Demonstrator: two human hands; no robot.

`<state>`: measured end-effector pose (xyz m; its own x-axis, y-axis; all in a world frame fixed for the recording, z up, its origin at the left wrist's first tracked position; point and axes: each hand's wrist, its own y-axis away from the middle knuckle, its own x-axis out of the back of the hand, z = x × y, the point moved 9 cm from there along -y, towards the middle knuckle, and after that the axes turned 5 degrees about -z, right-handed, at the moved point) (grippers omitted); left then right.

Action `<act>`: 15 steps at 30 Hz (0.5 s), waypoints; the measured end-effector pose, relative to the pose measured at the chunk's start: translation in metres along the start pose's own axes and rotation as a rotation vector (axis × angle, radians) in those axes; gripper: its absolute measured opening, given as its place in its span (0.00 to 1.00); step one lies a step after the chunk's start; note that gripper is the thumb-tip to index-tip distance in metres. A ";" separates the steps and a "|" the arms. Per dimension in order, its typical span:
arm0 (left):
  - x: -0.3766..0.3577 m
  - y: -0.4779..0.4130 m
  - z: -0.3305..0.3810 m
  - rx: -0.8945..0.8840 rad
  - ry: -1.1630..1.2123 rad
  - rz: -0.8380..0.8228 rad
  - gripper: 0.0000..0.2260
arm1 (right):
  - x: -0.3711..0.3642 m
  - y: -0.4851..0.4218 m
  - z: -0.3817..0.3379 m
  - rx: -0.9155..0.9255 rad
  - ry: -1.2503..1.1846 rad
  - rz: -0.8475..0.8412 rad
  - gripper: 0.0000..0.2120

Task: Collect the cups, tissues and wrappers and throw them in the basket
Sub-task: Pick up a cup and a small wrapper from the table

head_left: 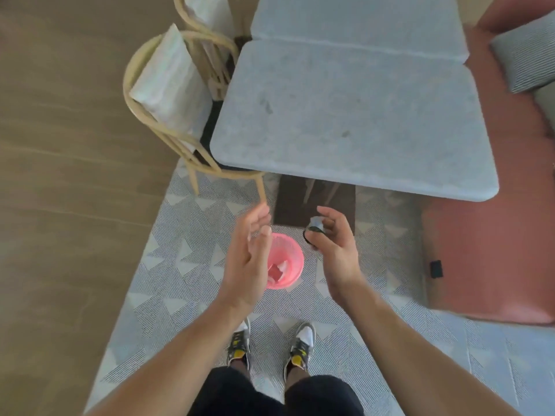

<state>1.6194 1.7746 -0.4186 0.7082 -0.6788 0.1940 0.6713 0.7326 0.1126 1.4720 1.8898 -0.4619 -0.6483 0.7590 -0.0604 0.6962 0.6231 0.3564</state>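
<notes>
A pink mesh basket (292, 253) stands on the patterned rug in front of my feet, with pale tissue and a reddish scrap inside it. My left hand (249, 250) hovers over the basket's left rim, fingers straight and holding nothing. My right hand (333, 244) is just right of the basket and above it, fingers curled round a small crumpled grey and dark wrapper (314, 228). Part of the basket is hidden behind my left hand.
A grey marble table (354, 115) stands just beyond the basket. Two wooden chairs (162, 94) with white cushions are tucked in at its left. A pink sofa (492, 250) runs along the right. My feet (270, 346) stand on the rug.
</notes>
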 end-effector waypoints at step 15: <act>-0.010 -0.115 -0.265 0.251 -0.048 -0.184 0.16 | -0.024 -0.139 0.292 -0.442 -0.083 0.237 0.17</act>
<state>1.5926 1.6839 -0.6916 0.5649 -0.8022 0.1934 0.7081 0.5916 0.3856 1.4811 1.8400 -0.7819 -0.4493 0.8934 0.0023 0.6128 0.3063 0.7285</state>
